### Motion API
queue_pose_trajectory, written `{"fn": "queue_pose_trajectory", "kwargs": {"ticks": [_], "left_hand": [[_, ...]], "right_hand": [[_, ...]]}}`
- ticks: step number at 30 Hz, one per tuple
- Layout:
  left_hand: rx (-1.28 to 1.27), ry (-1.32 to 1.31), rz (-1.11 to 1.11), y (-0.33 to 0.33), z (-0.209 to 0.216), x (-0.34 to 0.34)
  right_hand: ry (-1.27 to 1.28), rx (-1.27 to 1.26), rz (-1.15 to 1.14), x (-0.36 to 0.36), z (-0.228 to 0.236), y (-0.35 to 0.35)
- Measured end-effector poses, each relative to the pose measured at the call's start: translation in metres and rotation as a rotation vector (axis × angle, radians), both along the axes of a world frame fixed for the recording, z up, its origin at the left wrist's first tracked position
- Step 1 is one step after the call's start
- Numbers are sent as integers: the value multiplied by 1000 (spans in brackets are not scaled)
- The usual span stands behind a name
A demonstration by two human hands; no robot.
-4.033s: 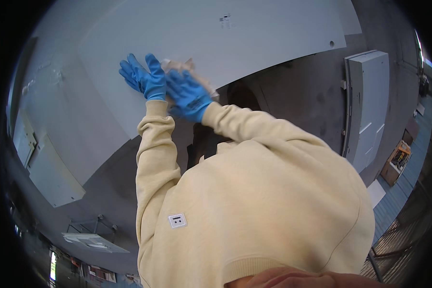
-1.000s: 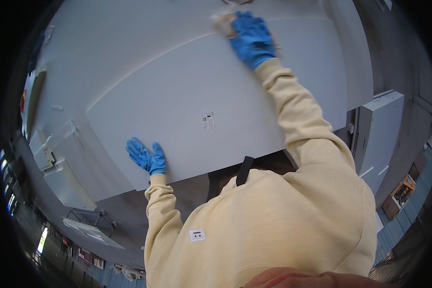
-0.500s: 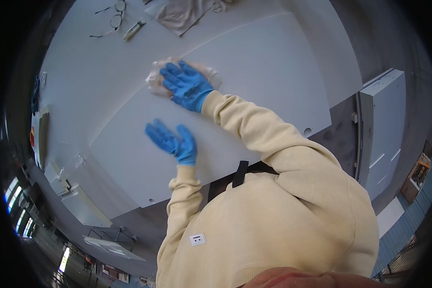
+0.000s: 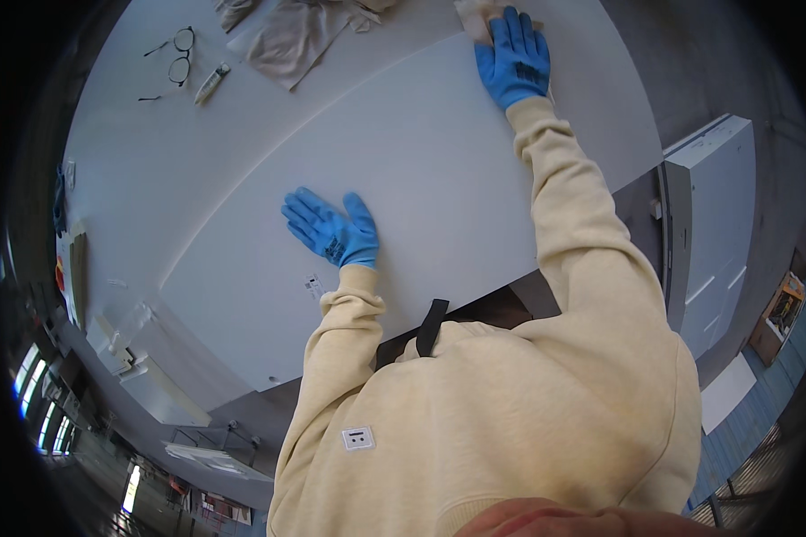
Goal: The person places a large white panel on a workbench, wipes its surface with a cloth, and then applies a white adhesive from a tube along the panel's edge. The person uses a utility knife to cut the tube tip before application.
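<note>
A large pale panel [image 4: 421, 197] with a curved far edge lies on a white table. Near its far right edge my right hand [image 4: 518, 67], in a blue glove, presses on a crumpled whitish cloth [image 4: 475, 16]. Its fingers are stretched out, and the cloth shows beside the thumb and fingertips. My left hand [image 4: 333, 228], gloved in blue too, is over the left-middle of the panel, fingers extended and thumb apart, holding nothing. I cannot tell whether it touches the surface. Close to the left wrist is a small printed label [image 4: 314, 286].
Eyeglasses [image 4: 182, 55], a small whitish tube-like object [image 4: 212, 83] and a beige cloth [image 4: 291, 40] lie on the table's far side. White panels [image 4: 712, 224] stand stacked at the right; pale boards [image 4: 161, 389] are at the lower left.
My right hand has slid the cloth far to the right and away from me. My left hand has moved slightly right and away, uncovering the label. The view has shifted a little.
</note>
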State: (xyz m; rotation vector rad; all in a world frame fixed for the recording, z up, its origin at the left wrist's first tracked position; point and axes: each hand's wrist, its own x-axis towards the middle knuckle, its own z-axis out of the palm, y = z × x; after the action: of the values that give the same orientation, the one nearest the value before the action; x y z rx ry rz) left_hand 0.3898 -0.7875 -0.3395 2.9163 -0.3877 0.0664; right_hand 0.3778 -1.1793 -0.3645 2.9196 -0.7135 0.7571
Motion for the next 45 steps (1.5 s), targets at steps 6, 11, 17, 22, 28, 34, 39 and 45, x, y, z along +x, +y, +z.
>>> {"fn": "queue_pose_trajectory", "kwargs": {"ticks": [6,11,17,22,28,34,39,45], "left_hand": [[58,-10,21,6,-3,-2],[45,-11,7,1,-1,-2],[72,-27,-6,7,-2,-3],[68,-27,-5,4,-4,-2],[93,-9,7,4,-5,1],[51,11,28,3,-6,-2],[52,3,17,7,-9,-2],[48,2,9,3,-9,-5]], "right_hand": [[62,170,71,-187,22,65],[159,192,22,-227,40,84],[44,86,-40,-49,19,42],[119,109,-36,41,10,3],[29,85,101,-26,19,10],[145,181,35,-236,43,65],[152,225,-65,-323,44,103],[158,235,-256,-304,30,133]]}}
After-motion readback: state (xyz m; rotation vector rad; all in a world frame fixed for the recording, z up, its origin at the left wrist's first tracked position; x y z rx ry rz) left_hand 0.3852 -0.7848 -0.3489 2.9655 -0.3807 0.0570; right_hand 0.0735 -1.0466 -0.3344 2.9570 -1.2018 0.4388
